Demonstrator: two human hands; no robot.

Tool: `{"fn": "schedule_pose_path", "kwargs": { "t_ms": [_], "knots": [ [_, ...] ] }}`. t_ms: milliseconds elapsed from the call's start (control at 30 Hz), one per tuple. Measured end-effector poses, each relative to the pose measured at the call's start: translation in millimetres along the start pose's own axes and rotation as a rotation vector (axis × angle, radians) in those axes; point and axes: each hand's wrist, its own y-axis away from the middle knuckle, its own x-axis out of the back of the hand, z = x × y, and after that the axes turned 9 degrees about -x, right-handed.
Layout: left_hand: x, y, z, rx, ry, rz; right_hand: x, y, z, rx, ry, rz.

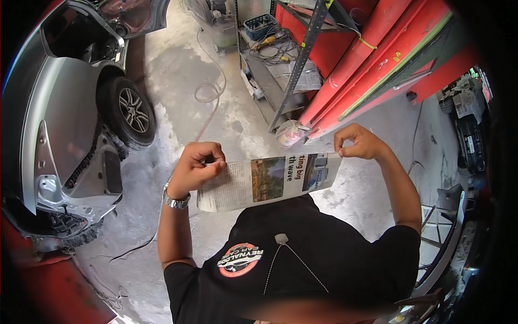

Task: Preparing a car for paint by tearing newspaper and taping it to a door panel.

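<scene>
A sheet of newspaper [233, 186] is stretched sideways in front of my chest, with printed text and colour pictures on the side that shows. My left hand [195, 166], with a metal watch on its wrist, is closed on the sheet's upper left corner. At the upper right corner, my right hand [360, 141] pinches the paper between thumb and curled fingers. Between the two hands the sheet hangs fairly flat, its lower edge close to my black shirt.
On the left stands a silver car [65, 108] with its bumper off. Ahead is a metal shelf rack [307, 59] with cables and a blue basket [260, 26]. Red panels [367, 70] lean beside it. A thin hose [218, 102] runs over the concrete floor; car parts [469, 135] lie at right.
</scene>
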Motion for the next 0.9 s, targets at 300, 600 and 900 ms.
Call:
{"fn": "schedule_pose_path", "kwargs": {
  "t_ms": [300,600,900],
  "knots": [
    [-39,-28,-10,-0.017,-0.290,-0.133,3,-6,46,0.168,0.313,0.463],
    [-101,-81,-9,-0.062,-0.492,-0.106,-37,-67,-14,0.587,0.348,0.237],
    [-126,-107,-11,0.039,-0.378,-0.006,18,-72,-16,0.657,0.263,-0.022]
  ]
}}
